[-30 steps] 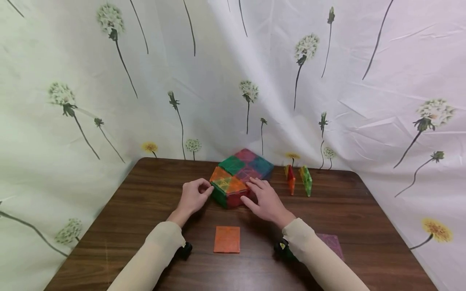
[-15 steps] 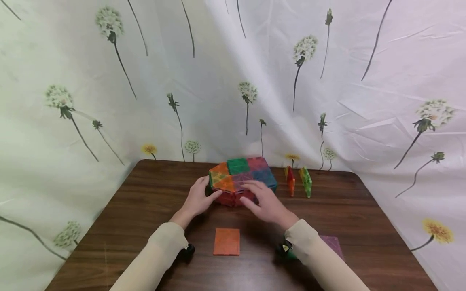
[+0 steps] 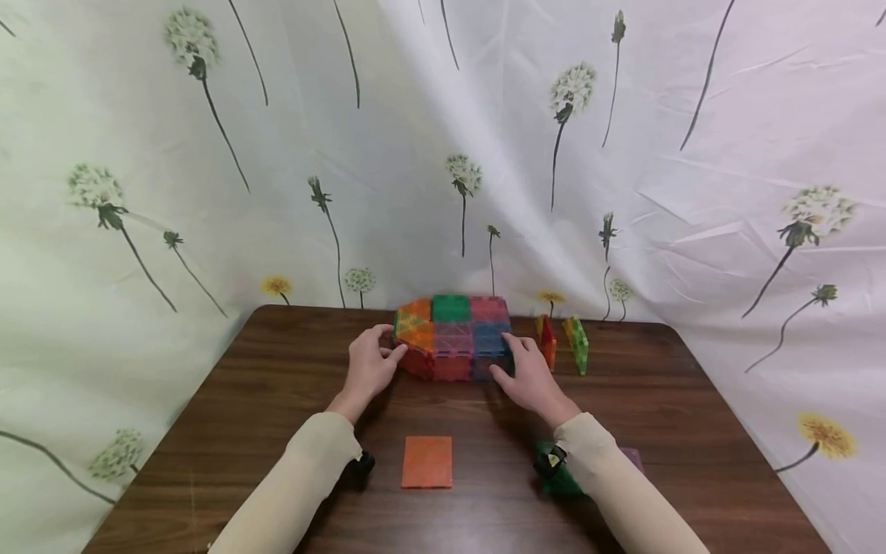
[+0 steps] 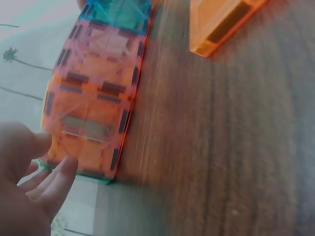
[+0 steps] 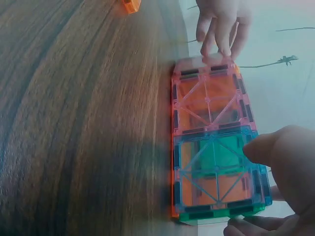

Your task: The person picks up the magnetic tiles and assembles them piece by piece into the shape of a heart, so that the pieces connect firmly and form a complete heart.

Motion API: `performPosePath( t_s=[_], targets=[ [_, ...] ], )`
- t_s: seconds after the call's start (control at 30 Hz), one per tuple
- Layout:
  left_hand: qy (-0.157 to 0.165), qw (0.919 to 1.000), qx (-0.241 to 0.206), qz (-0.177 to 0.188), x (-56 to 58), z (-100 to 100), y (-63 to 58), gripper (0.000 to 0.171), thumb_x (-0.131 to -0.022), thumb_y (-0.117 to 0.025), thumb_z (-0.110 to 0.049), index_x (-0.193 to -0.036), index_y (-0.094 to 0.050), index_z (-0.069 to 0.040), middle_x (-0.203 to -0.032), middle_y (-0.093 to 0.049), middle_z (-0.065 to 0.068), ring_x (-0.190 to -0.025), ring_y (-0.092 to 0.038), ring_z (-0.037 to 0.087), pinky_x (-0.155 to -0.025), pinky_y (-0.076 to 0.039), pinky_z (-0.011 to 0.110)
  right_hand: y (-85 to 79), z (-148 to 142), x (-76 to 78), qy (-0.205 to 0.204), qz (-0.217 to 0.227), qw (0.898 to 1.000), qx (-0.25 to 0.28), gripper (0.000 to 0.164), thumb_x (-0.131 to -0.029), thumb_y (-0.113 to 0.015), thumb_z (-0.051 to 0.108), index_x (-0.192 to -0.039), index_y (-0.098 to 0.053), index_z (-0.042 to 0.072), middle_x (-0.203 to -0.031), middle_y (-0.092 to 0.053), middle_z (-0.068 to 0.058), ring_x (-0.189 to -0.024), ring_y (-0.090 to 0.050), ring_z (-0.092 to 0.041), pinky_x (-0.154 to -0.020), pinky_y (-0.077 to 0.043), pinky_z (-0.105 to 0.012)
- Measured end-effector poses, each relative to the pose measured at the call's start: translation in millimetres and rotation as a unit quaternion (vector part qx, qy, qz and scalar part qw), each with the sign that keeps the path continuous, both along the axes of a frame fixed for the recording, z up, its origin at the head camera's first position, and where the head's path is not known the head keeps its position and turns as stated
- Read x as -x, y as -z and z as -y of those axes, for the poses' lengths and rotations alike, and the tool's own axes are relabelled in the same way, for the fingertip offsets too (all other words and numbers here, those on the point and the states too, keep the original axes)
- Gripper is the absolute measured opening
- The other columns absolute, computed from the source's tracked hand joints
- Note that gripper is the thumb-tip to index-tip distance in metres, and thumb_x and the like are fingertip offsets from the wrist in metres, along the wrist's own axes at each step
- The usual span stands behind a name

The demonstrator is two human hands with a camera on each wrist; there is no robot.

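A low, closed box of see-through magnetic tiles (image 3: pixel 453 338) sits near the back of the table, its long side facing me. Its top mixes orange, green, pink, purple and blue tiles, and the left end tapers. My left hand (image 3: pixel 368 365) holds that tapered end, thumb towards the front corner and fingers round the end. At the other end my right hand (image 3: pixel 531 382) grips the blue corner; in the right wrist view its thumb (image 5: pixel 266 147) lies against the blue front tile and its fingers go round the end. The box's back side is hidden.
An orange square tile (image 3: pixel 427 462) lies flat in front of the box. Green tiles (image 3: pixel 561 475) and a purple tile (image 3: pixel 633 458) lie partly under my right forearm. To the right stand a red-orange tile piece (image 3: pixel 548 342) and a yellow-green one (image 3: pixel 577 345). A flower-printed cloth (image 3: pixel 388 192) hangs behind.
The box has turned from a diagonal position until its long side faces me. My right hand has shifted right to its blue end; my left hand has changed from a fingertip hold to a wider one.
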State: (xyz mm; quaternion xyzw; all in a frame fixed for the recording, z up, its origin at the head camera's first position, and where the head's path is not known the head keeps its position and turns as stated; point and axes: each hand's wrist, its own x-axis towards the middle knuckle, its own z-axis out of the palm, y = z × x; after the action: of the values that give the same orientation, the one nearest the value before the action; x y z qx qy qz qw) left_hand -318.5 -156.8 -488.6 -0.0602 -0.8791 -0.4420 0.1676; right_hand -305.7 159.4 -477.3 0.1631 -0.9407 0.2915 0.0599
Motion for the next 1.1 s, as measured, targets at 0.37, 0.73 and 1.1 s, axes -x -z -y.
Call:
performPosePath(
  t_s=[0.37,0.73,1.1],
  targets=[
    [0.018,0.9997,-0.011,0.012,0.0,6,1.1,0.044,-0.099,-0.074,-0.016,-0.137,-0.062,0.002,-0.134,-0.06,0.024,-0.099,-0.076,0.031,-0.09,-0.06,0.049,-2.4,-8,3.6,-0.027,-0.032,0.999,0.013,0.062,-0.103,-0.07,0.031,-0.155,-0.048,0.005,-0.144,-0.053,-0.024,-0.125,-0.06,-0.036,-0.102,-0.053,-0.056],
    [0.157,0.9835,0.09,-0.002,-41.2,12,-9.5,0.045,-0.095,-0.08,-0.024,-0.132,-0.067,-0.002,-0.126,-0.066,0.018,-0.105,-0.067,0.031,-0.091,-0.057,0.051,-10.4,-59,25.8,0.119,-0.125,0.985,-0.015,0.039,-0.101,-0.071,0.022,-0.128,-0.063,-0.004,-0.112,-0.06,-0.026,-0.091,-0.063,-0.037,-0.08,-0.057,-0.053],
    [0.402,0.8709,0.271,0.082,-93.3,-11,-4.6,0.089,-0.075,-0.088,-0.065,-0.145,-0.061,-0.016,-0.129,-0.056,-0.004,-0.109,-0.051,0.011,-0.092,-0.051,0.032,-4.8,-63,45.8,0.157,-0.083,0.981,-0.075,0.033,-0.101,-0.07,0.025,-0.08,-0.063,0.0,-0.077,-0.066,-0.018,-0.067,-0.062,-0.032,-0.061,-0.055,-0.048]
  ],
)
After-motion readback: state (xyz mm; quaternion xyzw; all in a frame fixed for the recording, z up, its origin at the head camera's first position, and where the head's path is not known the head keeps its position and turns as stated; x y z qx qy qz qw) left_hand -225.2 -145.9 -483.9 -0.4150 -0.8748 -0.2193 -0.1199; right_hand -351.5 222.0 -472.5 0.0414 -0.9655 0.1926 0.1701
